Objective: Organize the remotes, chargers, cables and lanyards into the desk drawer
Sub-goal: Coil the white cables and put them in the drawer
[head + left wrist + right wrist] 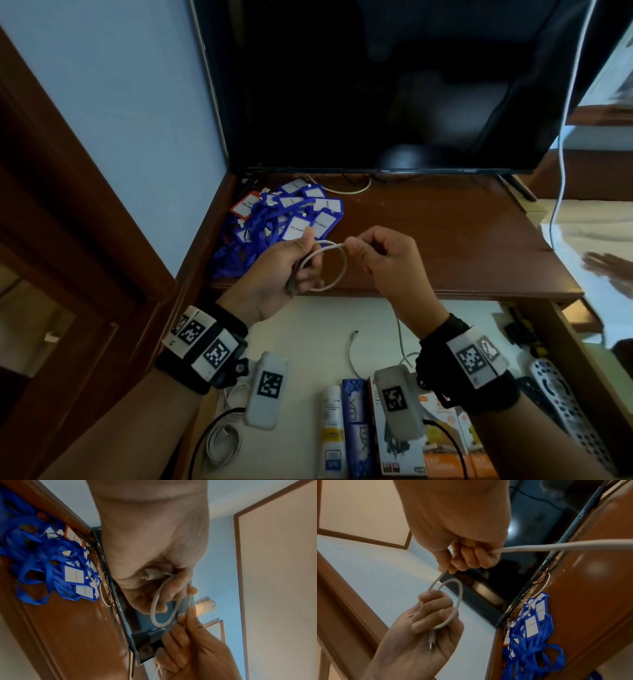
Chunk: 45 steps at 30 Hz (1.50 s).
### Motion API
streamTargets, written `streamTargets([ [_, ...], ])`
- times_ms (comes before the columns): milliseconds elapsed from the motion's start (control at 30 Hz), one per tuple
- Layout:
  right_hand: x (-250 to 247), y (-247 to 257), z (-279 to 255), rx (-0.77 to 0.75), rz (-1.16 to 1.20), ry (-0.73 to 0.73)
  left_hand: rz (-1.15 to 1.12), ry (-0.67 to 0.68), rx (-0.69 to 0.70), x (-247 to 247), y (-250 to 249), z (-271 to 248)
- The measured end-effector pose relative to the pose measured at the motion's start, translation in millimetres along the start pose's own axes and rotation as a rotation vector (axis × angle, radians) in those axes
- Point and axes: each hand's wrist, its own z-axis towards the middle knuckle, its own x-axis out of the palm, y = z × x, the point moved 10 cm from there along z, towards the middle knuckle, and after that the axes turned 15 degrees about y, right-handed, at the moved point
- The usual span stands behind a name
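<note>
A white charging cable (344, 267) is bent into a small loop just above the desk's front edge. My left hand (301, 263) grips the loop, and the cable's USB plug (431, 638) lies across its palm. My right hand (363, 251) pinches the cable just to the right of the loop; in the right wrist view more cable (556, 547) runs out of its fist to the right. A pile of blue lanyards (284, 219) with badge holders lies on the desk's back left. Below the hands the drawer (308, 322) stands open, with a grey remote (561, 404) at its right.
A dark TV (394, 85) stands at the back of the wooden desk (445, 240). The drawer also holds coiled white cables (222, 442) at the left, a tube and several boxes (442, 442) near its front, and a loose thin cable (351, 353).
</note>
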Motion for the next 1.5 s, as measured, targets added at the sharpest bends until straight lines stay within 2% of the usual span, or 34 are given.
streamTargets([
  [200,3,-24,-2,0.069,0.183,0.004,-0.113,0.037,-0.075,5,8,0],
  [367,-6,-27,-6,0.019,0.224,-0.051,-0.095,0.114,-0.251,14,30,-8],
  [433,-8,-25,-5,0.002,0.222,-0.048,-0.092,0.138,-0.255,16,32,-10],
  [567,-7,-26,-5,-0.013,0.276,-0.045,-0.109,0.096,-0.137,11,15,-8],
  [733,8,-55,-10,0.07,0.389,0.077,-0.381,-0.098,0.099,-21,-18,-18],
  [933,4,-104,-25,0.18,0.421,0.039,-0.447,-0.317,0.192,-56,-28,-36],
  [1133,6,-100,-13,0.195,0.128,0.013,-0.393,-0.472,0.318,-59,-26,-38],
  [1200,13,-92,-7,0.21,-0.001,0.092,-0.346,-0.498,0.339,-59,-30,-36],
  [1300,39,-76,-7,0.22,-0.085,0.307,-0.195,-0.513,0.337,-58,-37,-34],
  [1400,67,-52,-10,0.163,-0.079,0.502,0.028,-0.492,0.301,-55,-43,-31],
  [1500,84,-25,-14,0.066,0.001,0.634,0.146,-0.476,0.26,-50,-40,-30],
])
